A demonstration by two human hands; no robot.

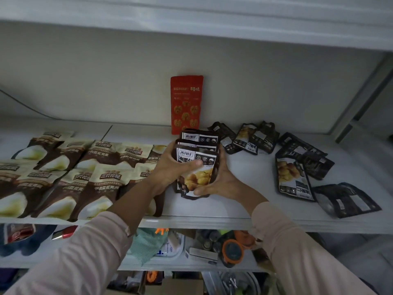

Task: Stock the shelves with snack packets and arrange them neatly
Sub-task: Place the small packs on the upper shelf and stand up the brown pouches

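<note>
My left hand (169, 168) and right hand (220, 183) clamp a stack of glossy black snack pouches (197, 155) at the middle of the white metal shelf (251, 165). Cream-and-brown foil packets (85, 167) sit in neat rows on the left, job done there. Scattered black pouches (294, 177) at right need tidying yet.

Both arms wear long sleeves of a plain, pale pink cloth. The left sleeve (85, 256) is wide and loose, with soft folds along its length. Its cuff ends partway up the forearm, leaving the forearm bare below it. At that cuff there seems to be a small tab or stitched fold, though the blur makes it hard to tell. The right sleeve (302, 252) is of the same cloth and reaches to the wrist, its cuff edge plain and slightly rounded. The left grip (169, 169) and right grip (223, 182) are bare.
</note>
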